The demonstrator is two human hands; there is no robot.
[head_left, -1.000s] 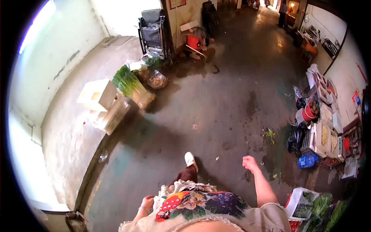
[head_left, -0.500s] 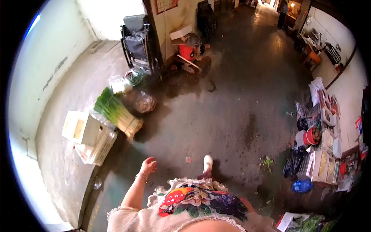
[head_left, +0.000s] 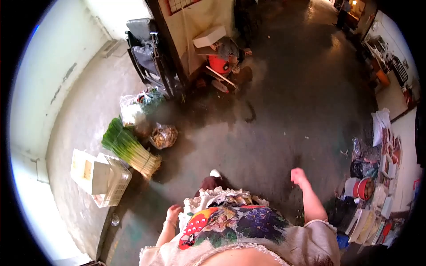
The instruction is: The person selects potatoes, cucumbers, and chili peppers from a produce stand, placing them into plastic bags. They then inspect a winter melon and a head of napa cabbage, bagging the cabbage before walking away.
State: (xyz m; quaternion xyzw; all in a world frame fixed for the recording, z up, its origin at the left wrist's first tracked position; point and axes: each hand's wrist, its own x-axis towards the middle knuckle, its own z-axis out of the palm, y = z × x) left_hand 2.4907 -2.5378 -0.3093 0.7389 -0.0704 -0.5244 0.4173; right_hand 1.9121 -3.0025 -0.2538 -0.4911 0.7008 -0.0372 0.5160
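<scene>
My left hand (head_left: 173, 213) hangs low beside my patterned top (head_left: 230, 224), a bracelet on its wrist. Its fingers are loosely bent and hold nothing that I can see. Out in front on the other side, my right hand (head_left: 298, 176) is closed in a loose fist over the dark floor, with nothing showing in it. Neither hand touches any goods. Nearest to the left hand are a bundle of green onions (head_left: 132, 148) and a white plastic crate (head_left: 116, 184). One white shoe (head_left: 215, 173) shows below me.
A foam box (head_left: 90, 172) rests by the crate along a raised ledge. Bagged produce (head_left: 163, 135) and a folded black chair (head_left: 148, 55) stand farther on. A red bucket (head_left: 219, 64) is by the wall. Trays and a red basin (head_left: 363, 189) line the right side.
My right hand has swung forward into view, while my left hand has moved back and lower. The forward shoe differs, and the goods sit slightly differently in view as I walk.
</scene>
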